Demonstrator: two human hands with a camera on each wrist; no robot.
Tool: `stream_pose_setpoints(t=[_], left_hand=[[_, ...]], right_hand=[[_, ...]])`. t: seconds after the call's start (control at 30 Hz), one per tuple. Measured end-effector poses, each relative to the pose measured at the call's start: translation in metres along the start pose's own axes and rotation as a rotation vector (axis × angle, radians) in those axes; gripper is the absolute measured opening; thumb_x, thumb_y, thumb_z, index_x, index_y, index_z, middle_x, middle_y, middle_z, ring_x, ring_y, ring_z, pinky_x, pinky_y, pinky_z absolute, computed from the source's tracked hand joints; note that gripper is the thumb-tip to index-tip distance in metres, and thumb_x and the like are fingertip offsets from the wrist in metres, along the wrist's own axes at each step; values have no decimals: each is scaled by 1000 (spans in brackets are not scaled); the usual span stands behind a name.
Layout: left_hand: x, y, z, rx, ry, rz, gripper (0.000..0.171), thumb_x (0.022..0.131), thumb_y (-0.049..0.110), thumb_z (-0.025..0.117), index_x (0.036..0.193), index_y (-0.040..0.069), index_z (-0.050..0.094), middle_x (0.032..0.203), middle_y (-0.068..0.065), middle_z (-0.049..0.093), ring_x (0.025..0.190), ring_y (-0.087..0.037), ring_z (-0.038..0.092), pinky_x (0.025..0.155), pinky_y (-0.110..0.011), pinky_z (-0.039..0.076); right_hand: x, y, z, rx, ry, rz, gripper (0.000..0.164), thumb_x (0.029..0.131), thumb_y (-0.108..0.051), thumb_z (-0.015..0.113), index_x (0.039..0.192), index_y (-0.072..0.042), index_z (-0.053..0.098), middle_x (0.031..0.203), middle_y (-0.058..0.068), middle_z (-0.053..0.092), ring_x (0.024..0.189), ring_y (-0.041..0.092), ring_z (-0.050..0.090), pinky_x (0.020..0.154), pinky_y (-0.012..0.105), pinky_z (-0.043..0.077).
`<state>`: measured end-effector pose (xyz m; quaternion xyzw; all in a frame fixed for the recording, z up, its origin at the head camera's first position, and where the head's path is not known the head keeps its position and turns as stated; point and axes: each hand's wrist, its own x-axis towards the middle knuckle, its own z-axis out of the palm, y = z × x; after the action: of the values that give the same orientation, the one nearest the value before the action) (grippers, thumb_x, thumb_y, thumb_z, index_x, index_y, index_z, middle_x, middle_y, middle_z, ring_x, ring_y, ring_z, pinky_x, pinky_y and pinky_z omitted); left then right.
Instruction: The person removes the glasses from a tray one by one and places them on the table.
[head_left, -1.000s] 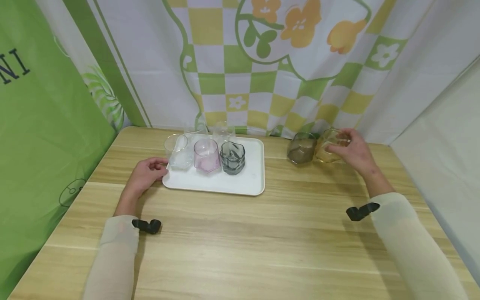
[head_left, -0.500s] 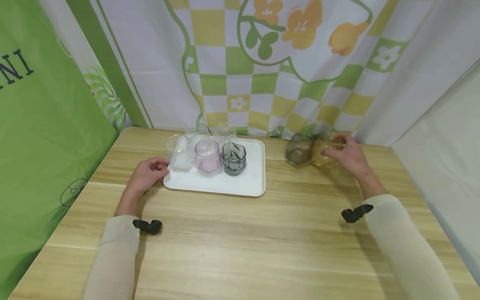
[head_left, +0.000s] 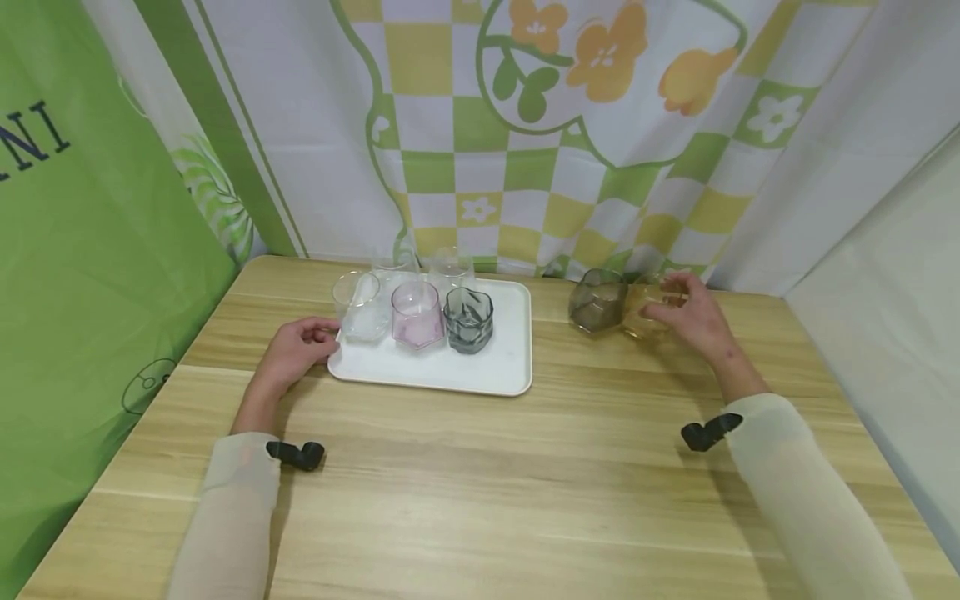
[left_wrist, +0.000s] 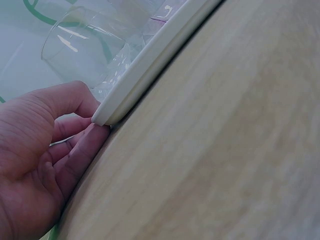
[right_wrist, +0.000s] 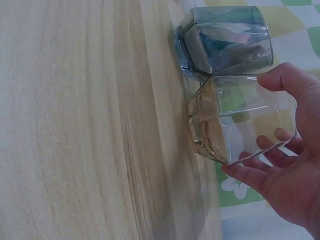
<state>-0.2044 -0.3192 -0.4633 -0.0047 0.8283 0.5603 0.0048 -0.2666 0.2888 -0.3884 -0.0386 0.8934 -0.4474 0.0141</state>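
My left hand (head_left: 294, 354) pinches the left edge of a white tray (head_left: 480, 375); in the left wrist view the tray's rim (left_wrist: 135, 75) lies between the thumb and fingers. Over on the right, my right hand (head_left: 696, 318) holds an amber faceted glass (head_left: 642, 315), thumb on one side and fingers on the other. The right wrist view shows this amber glass (right_wrist: 215, 120) against a smoky grey glass (right_wrist: 225, 42), apparently touching it. Both stand on the table near the curtain.
On the tray stand a pink glass (head_left: 417, 321), a dark grey glass (head_left: 468, 323) and several clear glasses, one clear glass (head_left: 362, 308) nearest my left hand. Behind the wooden table (head_left: 480, 492) hangs a checked curtain (head_left: 525, 167). A green cloth (head_left: 90, 275) hangs at left.
My right hand has moved left with the amber glass, which sits closer against the smoky glass. The smoky glass has shifted slightly left. My left hand stays at the tray's edge.
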Motion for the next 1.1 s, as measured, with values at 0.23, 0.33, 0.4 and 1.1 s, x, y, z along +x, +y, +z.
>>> stream_pose_setpoints(t=[0.23, 0.33, 0.4, 1.1], left_hand=[[-1, 3, -1, 9, 1, -3, 38, 93, -2, 69, 128, -12, 61, 98, -15, 60, 84, -11, 58, 71, -20, 55], [0, 3, -1, 11, 4, -3, 38, 93, -2, 69, 128, -12, 62, 98, -15, 60, 83, -11, 58, 70, -20, 55], [0, 3, -1, 15, 2, 0, 38, 93, -2, 69, 128, -13, 61, 98, -14, 61, 83, -11, 58, 70, -20, 55], [-4, 8, 1, 7, 6, -7, 37, 92, -2, 68, 127, -13, 61, 95, -13, 60, 81, -11, 58, 68, -21, 55]], right_hand=[[1, 1, -1, 28, -26, -7, 88, 93, -23, 77, 157, 3, 23, 155, 29, 36, 139, 49, 37, 110, 61, 36], [2, 2, 0, 39, -33, -15, 87, 94, -21, 76, 158, 2, 22, 155, 30, 34, 140, 50, 35, 110, 61, 35], [2, 3, 0, 43, -36, -14, 87, 94, -20, 76, 158, 2, 21, 156, 30, 33, 141, 50, 34, 110, 62, 35], [-2, -6, -3, 30, 13, -30, 97, 93, -25, 78, 163, -5, 14, 164, 26, 20, 148, 48, 20, 118, 61, 21]])
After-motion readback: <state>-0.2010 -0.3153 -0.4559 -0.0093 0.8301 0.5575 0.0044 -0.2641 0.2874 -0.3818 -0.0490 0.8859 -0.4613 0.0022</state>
